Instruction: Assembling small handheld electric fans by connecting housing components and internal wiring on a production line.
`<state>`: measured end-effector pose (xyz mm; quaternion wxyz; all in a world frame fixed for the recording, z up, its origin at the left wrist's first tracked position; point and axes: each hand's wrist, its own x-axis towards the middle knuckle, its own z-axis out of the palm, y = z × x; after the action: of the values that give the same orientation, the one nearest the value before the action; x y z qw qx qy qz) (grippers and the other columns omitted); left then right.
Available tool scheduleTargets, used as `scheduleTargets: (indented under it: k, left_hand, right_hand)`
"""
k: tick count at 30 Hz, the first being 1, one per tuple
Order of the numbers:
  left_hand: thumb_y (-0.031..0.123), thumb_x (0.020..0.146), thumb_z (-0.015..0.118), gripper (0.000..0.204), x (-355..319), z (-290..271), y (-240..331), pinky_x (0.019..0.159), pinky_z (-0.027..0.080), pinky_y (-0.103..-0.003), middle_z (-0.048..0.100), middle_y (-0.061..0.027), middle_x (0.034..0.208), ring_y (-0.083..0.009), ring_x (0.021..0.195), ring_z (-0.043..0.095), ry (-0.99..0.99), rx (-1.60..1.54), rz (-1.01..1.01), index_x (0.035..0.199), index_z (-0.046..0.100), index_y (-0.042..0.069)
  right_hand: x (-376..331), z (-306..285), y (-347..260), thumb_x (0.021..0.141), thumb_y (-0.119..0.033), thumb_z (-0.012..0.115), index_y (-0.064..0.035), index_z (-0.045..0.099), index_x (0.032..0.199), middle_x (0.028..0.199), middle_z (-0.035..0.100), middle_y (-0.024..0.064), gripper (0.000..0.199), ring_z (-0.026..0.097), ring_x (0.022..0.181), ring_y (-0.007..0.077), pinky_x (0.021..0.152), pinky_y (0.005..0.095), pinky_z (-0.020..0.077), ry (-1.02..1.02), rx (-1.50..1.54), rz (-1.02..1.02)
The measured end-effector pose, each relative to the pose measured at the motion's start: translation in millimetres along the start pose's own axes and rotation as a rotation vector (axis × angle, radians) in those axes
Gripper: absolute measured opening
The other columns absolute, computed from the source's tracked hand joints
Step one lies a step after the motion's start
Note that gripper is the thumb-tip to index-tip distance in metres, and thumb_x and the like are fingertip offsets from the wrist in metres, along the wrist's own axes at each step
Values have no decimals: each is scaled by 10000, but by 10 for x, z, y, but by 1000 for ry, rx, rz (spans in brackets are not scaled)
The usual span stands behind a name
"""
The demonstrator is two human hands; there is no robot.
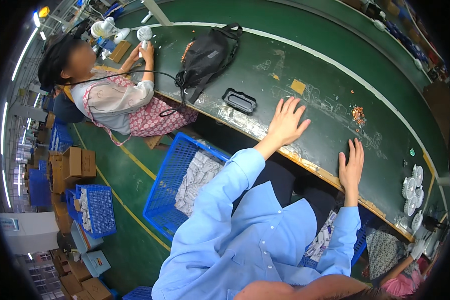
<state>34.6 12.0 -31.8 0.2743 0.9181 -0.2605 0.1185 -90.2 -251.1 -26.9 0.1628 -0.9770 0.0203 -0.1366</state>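
My left hand [286,121] lies flat on the dark green workbench [325,125], fingers spread and holding nothing. Farther right, my right hand [351,165] rests at the bench's near edge with its fingers stretched out, also without anything in it. To the left of my left hand sits a black, shallow oblong tray [239,101]. Beyond my left fingertips a small yellow square [298,86] is stuck on the worn bench top. A little pile of copper-coloured bits [358,115] lies beyond my right hand.
A black backpack [210,56] lies on the bench at the left. Past it, a co-worker [110,100] holds a small white fan [144,35]. White round fan parts [410,190] stand at the right end. Below the bench, a blue crate [167,185] holds white wrapped packets [197,175].
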Motion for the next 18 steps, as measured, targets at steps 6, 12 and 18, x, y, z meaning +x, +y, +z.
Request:
scheduleTargets:
  k: [6, 12, 18]
  left_hand:
    - [405, 956, 534, 512, -6, -4, -1, 1195, 181, -517, 432, -195, 1429, -354, 1414, 310, -9, 8, -1, 1299, 549, 26]
    - [398, 952, 560, 498, 1, -19, -5, 1196, 196, -503, 435, -177, 1430, -345, 1411, 320, 0, 15, -4, 1304, 553, 46]
    - [391, 948, 566, 491, 11, 4, -14, 1190, 211, -503, 440, -173, 1429, -343, 1408, 325, 8, 27, -2, 1296, 559, 44]
  right_hand:
    - [-5, -15, -6, 939, -258, 583, -65, 489, 1400, 1519, 388, 141, 508, 315, 1428, 350, 1169, 454, 268, 7, 30, 0]
    - [5, -6, -5, 924, -267, 606, -68, 499, 1392, 1515, 397, 130, 520, 324, 1426, 341, 1167, 452, 272, 9, 49, 9]
    - [5, -44, -24, 921, -277, 613, -75, 508, 1389, 1518, 400, 116, 520, 325, 1429, 330, 1169, 439, 270, 13, 60, 23]
